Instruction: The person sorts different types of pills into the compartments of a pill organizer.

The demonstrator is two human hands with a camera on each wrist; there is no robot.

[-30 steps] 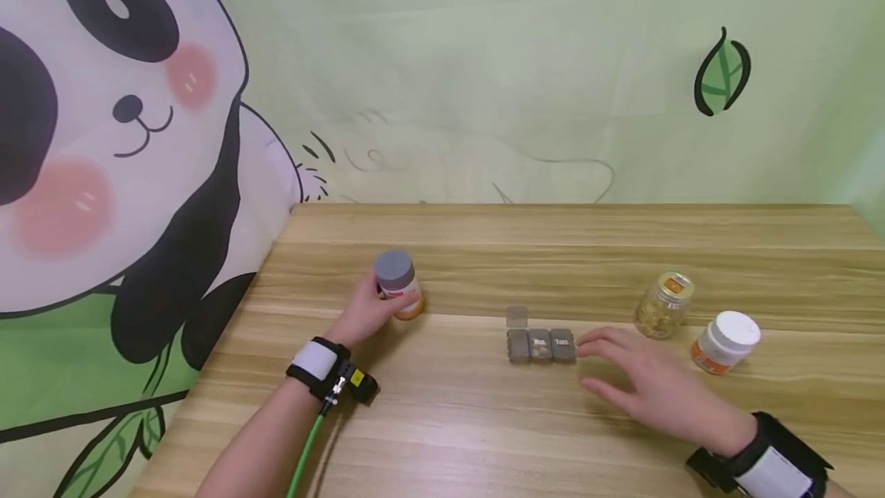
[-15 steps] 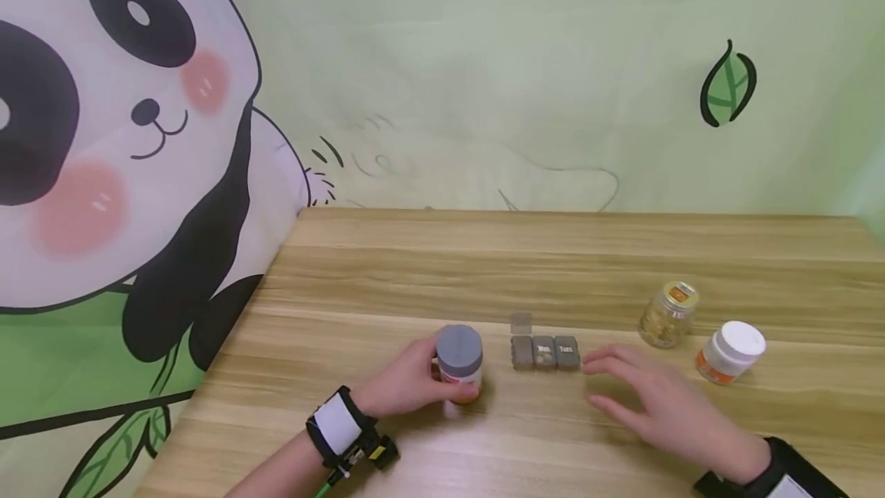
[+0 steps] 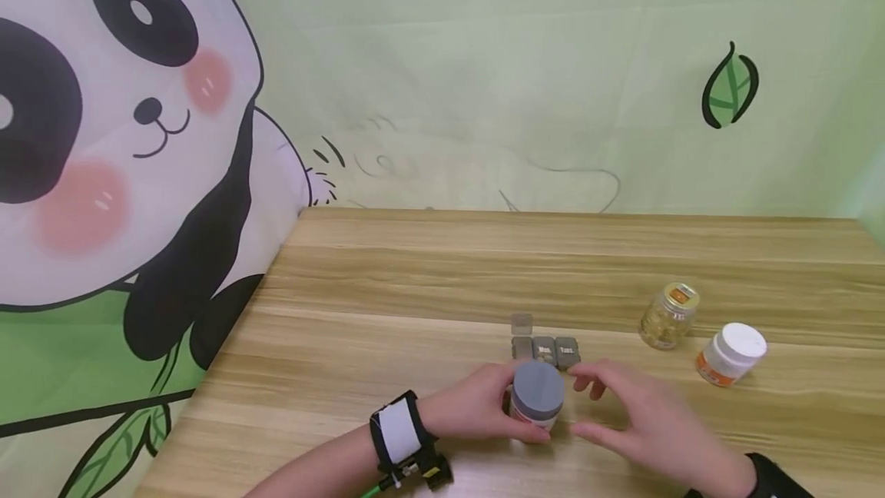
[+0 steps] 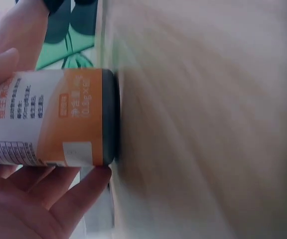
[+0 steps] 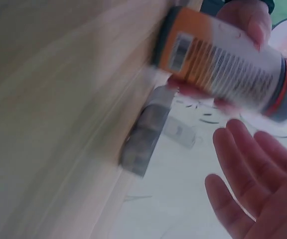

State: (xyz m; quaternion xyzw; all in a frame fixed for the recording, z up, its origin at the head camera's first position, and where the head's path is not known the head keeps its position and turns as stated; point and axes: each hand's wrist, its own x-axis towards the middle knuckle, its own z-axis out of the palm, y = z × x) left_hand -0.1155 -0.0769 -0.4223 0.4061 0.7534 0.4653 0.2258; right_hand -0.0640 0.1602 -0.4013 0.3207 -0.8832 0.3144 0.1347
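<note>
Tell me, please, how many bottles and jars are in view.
3: the gray-capped bottle in the left hand; the gold-lidded jar right of the pill organizer; the white-lidded bottle right of that jar.

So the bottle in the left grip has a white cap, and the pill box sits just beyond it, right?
Not quite: the head view shows a grey cap, not white. The bottle is in the left grip, and the pill box sits just beyond it.
</note>
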